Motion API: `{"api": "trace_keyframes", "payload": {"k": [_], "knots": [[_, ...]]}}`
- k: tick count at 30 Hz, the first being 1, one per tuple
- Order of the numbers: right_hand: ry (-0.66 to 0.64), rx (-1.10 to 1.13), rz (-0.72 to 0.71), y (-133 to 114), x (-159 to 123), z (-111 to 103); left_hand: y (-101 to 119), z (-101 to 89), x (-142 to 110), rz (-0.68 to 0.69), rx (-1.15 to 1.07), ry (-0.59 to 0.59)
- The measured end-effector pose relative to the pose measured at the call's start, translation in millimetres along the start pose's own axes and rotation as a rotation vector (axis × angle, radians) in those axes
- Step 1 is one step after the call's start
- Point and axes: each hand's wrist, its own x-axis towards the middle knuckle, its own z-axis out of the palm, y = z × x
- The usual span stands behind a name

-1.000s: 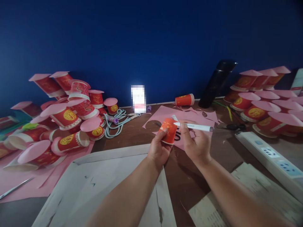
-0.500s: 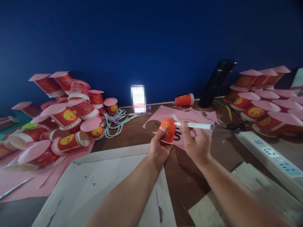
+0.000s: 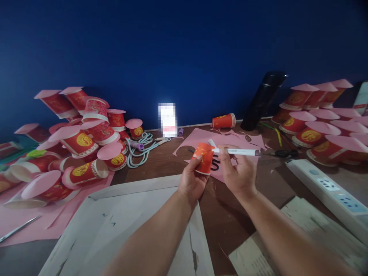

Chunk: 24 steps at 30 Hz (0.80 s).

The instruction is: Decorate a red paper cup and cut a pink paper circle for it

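Observation:
Near the middle of the view, my left hand (image 3: 192, 178) is wrapped round a red paper cup (image 3: 204, 161) with the thumb on its side. My right hand (image 3: 240, 172) grips a white pen-like marker (image 3: 244, 152), held level, its left end close to the cup's upper edge. A small white piece (image 3: 211, 143) shows just behind that end; I cannot make out what it is. Beneath both hands lies pink paper (image 3: 194, 136) with cut-outs along its far side. The black handles of scissors (image 3: 215, 163) rest on it, partly hidden by the cup.
Pink-topped red cups (image 3: 83, 140) pile up at left, with more (image 3: 312, 135) stacked at right. A red cup (image 3: 223, 121) lies on its side near a leaning black flask (image 3: 263, 101). Around stand a lit phone (image 3: 167, 119), a coiled cable (image 3: 138, 158), a white box lid (image 3: 120, 222) and a power strip (image 3: 324, 188).
Almost nothing differs. Both hands keep the cup and marker in nearly the same place, and the view has shifted very slightly.

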Motion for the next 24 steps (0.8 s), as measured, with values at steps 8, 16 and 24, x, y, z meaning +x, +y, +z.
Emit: {"api": "trace_keyframes", "payload": {"k": [8,16,24], "knots": [[-0.026,0.030,0.008,-0.1,-0.5,-0.4,-0.1,-0.3,0.7,-0.008,0.002,0.018],[0.013,0.061,-0.037,-3.5,-1.6,-2.7,-5.5,-2.4,-2.1,0.071,0.077,-0.084],[0.031,0.081,-0.047,-3.2,0.0,-3.8,-7.1,1.0,-5.7,0.185,0.182,-0.137]]}}
